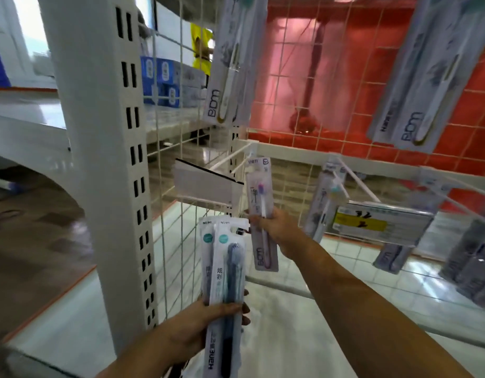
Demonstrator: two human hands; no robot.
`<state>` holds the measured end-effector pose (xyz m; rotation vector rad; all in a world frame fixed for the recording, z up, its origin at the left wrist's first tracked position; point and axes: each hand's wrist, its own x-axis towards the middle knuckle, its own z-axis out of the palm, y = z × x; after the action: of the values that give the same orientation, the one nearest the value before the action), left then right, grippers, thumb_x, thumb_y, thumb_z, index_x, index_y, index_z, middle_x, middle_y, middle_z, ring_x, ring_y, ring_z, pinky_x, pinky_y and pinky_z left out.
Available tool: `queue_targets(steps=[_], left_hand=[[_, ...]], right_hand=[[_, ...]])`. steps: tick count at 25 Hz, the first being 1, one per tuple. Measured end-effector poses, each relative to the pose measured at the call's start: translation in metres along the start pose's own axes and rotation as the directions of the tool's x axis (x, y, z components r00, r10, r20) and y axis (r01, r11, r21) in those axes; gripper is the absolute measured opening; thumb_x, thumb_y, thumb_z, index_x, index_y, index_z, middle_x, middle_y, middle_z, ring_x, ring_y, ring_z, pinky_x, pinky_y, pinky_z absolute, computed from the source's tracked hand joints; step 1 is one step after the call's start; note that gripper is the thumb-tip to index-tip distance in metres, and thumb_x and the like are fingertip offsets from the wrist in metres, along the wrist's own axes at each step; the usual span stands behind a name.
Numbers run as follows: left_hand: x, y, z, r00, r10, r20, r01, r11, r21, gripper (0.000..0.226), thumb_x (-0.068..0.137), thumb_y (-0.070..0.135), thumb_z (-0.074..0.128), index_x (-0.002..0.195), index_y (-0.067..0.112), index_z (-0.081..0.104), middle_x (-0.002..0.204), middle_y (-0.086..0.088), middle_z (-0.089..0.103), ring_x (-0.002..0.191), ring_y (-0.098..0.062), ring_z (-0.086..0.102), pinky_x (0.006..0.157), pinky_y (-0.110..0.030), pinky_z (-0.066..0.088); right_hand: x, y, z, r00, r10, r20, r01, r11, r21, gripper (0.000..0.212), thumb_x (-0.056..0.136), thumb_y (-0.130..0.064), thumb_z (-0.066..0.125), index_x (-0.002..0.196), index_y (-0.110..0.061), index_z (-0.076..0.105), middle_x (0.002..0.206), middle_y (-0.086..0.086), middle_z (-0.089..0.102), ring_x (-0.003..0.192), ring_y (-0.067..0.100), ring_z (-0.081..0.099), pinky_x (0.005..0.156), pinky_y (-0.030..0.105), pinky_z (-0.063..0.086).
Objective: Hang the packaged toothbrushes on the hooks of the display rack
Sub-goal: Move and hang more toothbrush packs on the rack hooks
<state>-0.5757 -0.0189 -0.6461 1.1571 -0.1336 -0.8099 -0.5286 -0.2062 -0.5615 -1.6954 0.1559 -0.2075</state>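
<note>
My right hand (277, 231) grips a packaged toothbrush with a pink head (259, 192), holding it upright with its top at the tip of a white wire hook (230, 158) on the wire grid rack (290, 99). My left hand (206, 320) holds a bundle of two or more packaged toothbrushes (225, 263) upright, low and left of centre. More packaged toothbrushes hang above (230, 64), at the upper right (416, 77) and on hooks to the right (322, 203).
A white slotted upright post (107, 148) stands at the left. A white label holder (206, 184) juts out just left of the hook. A price tag with a yellow strip (378, 221) hangs at the right. A shelf with blue boxes (165, 77) lies behind the grid.
</note>
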Motion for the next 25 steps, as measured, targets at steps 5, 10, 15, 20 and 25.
queue_targets(steps=[5,10,15,20,25], left_hand=[[0.011,-0.006,-0.004,0.997,0.012,-0.074,-0.016,0.998,-0.064,0.017,0.06,-0.003,0.064,0.069,0.003,0.077,0.07,-0.019,0.068,0.059,-0.029,0.068,0.057,-0.033,0.059],[0.011,-0.011,-0.006,0.994,-0.023,-0.106,0.02,1.0,-0.024,0.026,0.059,-0.002,0.077,0.085,0.0,0.072,0.077,-0.022,0.068,0.069,-0.032,0.067,0.064,-0.039,0.056],[0.017,-0.013,-0.007,0.99,-0.06,-0.126,0.053,0.997,-0.054,0.057,0.028,0.011,0.094,0.082,0.002,0.077,0.08,-0.022,0.069,0.07,-0.032,0.068,0.07,-0.04,0.054],[0.019,-0.011,-0.003,0.982,-0.035,-0.184,0.013,0.993,-0.121,0.012,0.066,-0.004,0.07,0.074,0.0,0.077,0.074,-0.023,0.067,0.064,-0.033,0.067,0.066,-0.042,0.059],[0.01,-0.011,-0.001,0.988,-0.022,-0.153,0.007,0.995,-0.101,0.016,0.067,-0.005,0.065,0.077,0.0,0.076,0.074,-0.023,0.066,0.064,-0.034,0.066,0.067,-0.04,0.059]], right_hand=[[0.04,0.015,0.001,1.0,-0.002,-0.005,0.002,0.999,0.04,0.028,0.087,0.0,0.06,0.114,0.004,0.061,0.081,0.003,0.065,0.054,0.004,0.064,0.049,0.015,0.05],[0.063,0.014,-0.001,1.0,-0.016,0.004,0.016,1.0,0.025,0.022,0.087,-0.004,0.06,0.109,-0.002,0.063,0.083,0.004,0.066,0.068,0.012,0.061,0.062,0.022,0.053],[0.074,0.008,0.005,0.998,0.02,0.068,-0.019,1.0,-0.016,0.029,0.088,0.0,0.058,0.116,0.006,0.057,0.109,0.022,0.065,0.065,0.014,0.061,0.053,0.019,0.053],[0.081,0.008,0.013,0.994,0.079,0.073,-0.083,0.995,0.053,0.026,0.09,-0.002,0.057,0.115,0.004,0.058,0.102,0.017,0.065,0.072,0.021,0.062,0.059,0.025,0.054],[0.088,0.004,0.015,0.993,0.101,0.064,-0.105,0.993,0.057,0.009,0.089,-0.005,0.058,0.097,-0.001,0.06,0.096,0.019,0.064,0.086,0.032,0.063,0.086,0.046,0.053]])
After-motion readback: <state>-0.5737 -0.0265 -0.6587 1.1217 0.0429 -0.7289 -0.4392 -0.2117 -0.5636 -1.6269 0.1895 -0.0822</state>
